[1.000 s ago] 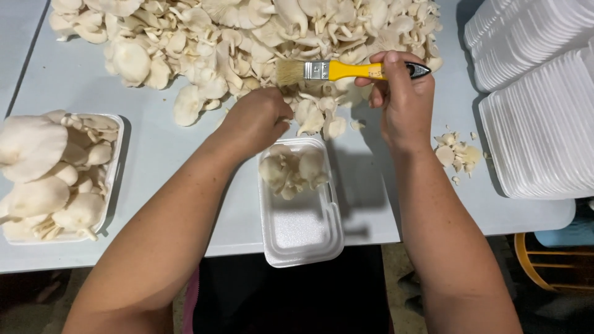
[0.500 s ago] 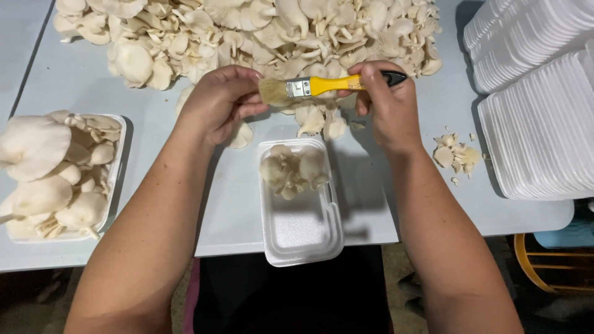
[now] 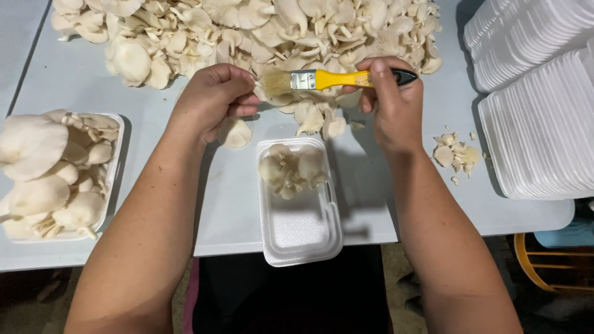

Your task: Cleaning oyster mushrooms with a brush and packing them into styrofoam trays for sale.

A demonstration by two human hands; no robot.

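Head view. Right hand (image 3: 393,105) closed around the yellow handle of a paintbrush (image 3: 328,79), gripping near its dark end. Brush long axis runs almost level, parallel to the far edge of the tabletop (image 3: 74,80), bristles pointing toward the left hand (image 3: 213,99). Left hand curled shut, fingers pinched together at the bristle tip; whatever it holds is hidden behind the fingers, cannot tell what, likely a small mushroom piece. Bristles touch or nearly touch those fingertips. Both hands hover above the near fringe of the big mushroom pile (image 3: 247,31), which fills the far middle of the tabletop.

Directly below the hands, at the near edge: a white foam tray (image 3: 303,232), long axis running away from the person, its near end overhanging the edge. A mushroom cluster (image 3: 291,170) sits in its far half; near half bare. The tray lies between the two forearms, about equally close to each hand.

Left edge: a filled tray (image 3: 114,161), heaped. Right edge: stacks of empty trays (image 3: 532,142). Trimmings (image 3: 455,154) just beside the right wrist.
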